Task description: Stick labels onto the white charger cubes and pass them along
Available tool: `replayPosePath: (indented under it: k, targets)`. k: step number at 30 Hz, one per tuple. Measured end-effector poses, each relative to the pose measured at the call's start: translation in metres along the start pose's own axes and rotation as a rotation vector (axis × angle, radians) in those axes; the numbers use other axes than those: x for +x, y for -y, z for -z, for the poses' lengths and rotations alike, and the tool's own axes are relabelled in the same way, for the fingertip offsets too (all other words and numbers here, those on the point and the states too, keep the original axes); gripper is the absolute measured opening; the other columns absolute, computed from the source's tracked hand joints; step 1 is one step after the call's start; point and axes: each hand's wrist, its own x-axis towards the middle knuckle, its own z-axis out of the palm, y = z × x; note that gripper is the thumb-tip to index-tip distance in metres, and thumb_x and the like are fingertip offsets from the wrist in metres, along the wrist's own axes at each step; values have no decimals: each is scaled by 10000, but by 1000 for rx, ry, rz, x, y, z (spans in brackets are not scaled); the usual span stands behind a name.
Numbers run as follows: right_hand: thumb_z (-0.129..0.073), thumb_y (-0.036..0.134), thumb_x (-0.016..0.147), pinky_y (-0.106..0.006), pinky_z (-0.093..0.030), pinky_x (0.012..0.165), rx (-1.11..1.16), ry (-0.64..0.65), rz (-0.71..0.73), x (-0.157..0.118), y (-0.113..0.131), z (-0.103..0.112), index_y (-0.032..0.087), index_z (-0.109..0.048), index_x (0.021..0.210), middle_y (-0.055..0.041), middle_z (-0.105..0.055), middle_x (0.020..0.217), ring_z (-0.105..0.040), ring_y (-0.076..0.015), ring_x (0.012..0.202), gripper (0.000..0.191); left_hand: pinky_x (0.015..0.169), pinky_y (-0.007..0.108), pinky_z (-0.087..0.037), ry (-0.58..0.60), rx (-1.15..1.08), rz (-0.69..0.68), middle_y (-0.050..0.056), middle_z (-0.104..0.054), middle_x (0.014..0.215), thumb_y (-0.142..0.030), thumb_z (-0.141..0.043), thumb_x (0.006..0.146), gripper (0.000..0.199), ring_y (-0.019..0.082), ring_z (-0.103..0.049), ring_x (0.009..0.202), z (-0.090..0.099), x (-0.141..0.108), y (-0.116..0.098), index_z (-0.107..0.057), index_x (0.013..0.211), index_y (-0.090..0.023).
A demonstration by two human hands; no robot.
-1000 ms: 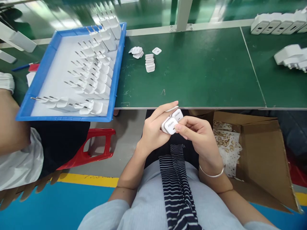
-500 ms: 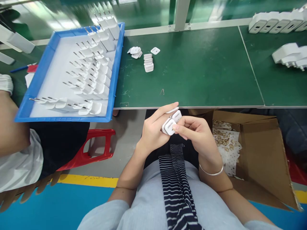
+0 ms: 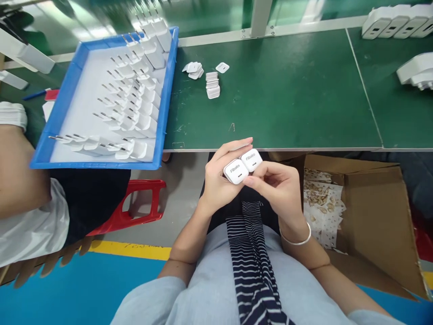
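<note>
Two white phone chargers (image 3: 236,171) lie side by side in my left hand (image 3: 221,178), just in front of the bench edge. Their end faces point up at me, each with grey lettering and a small dark port slot. The fingers of my left hand wrap behind and around them, with the thumb side hidden. My right hand (image 3: 275,185) grips from the right, its thumb at the lower corner of the nearer charger and its bent fingers against the farther charger (image 3: 251,160). The chargers' other ends are hidden by my hands.
Left on the bench (image 3: 287,99) stands a blue tray (image 3: 162,104) of several chargers, pins up. Small white cover plates (image 3: 213,85) lie beyond my hands. More chargers (image 3: 389,22) stand far right. An open cardboard box (image 3: 375,225) is at my right; a co-worker's arm (image 3: 23,176) is left.
The chargers have turned so both end faces and port slots show fully. My right thumb has slid off the nearer charger's face to its lower corner. The view has shifted slightly.
</note>
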Motion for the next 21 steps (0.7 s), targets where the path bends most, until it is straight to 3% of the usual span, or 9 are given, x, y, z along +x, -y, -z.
replayPosePath:
  k: [4,10,13,15,18,20,21]
  targets:
    - [-793,250,783,-236,-256,445,-121,-40,17,1,2,-5,193,-515,556,66,-415,501,-326,-67,477,363,938,414,-619,-14,15,23,88,-726,1275,-287,-729,900,293,243,-708,1142,2,-1,4,-734,1191,-257]
    - [-799,343,811,-247,-254,447,26,-3,-22,7,-14,-10,179,-523,483,49,-446,436,-354,-69,433,459,976,376,-618,1,117,-20,136,-718,1277,-195,-745,870,348,227,-714,1145,6,-8,4,-707,1216,-184]
    - [-771,333,852,-250,-298,437,91,110,16,6,-25,-12,183,-613,527,30,-513,437,-417,-89,417,391,959,354,-628,38,201,-44,148,-714,1283,-178,-742,860,383,225,-719,1139,25,-13,-9,-690,1239,-171]
    - [-709,325,910,-260,-328,441,178,199,80,5,-30,-10,190,-695,617,5,-573,482,-475,-112,439,323,987,351,-617,67,336,-70,128,-699,1323,-157,-746,846,422,226,-712,1155,55,-12,-26,-680,1262,-188]
    - [-675,284,936,-267,-346,459,292,166,130,6,-36,-2,197,-733,699,-8,-599,538,-505,-125,483,259,1032,332,-579,33,713,-118,73,-697,1330,-132,-755,822,420,230,-691,1184,127,10,-55,-701,1230,-213]
    - [-695,275,921,-266,-345,463,329,91,104,8,-38,1,198,-725,698,-2,-589,544,-491,-120,485,238,1069,392,-544,46,1035,-3,39,-694,1326,-197,-799,795,377,266,-663,1192,184,44,-62,-731,1164,-230]
    - [-702,285,914,-265,-341,460,341,69,84,9,-39,1,197,-718,690,1,-583,542,-482,-117,480,241,1078,440,-525,99,1203,142,39,-691,1320,-252,-831,775,341,278,-659,1153,210,64,-60,-747,1104,-213]
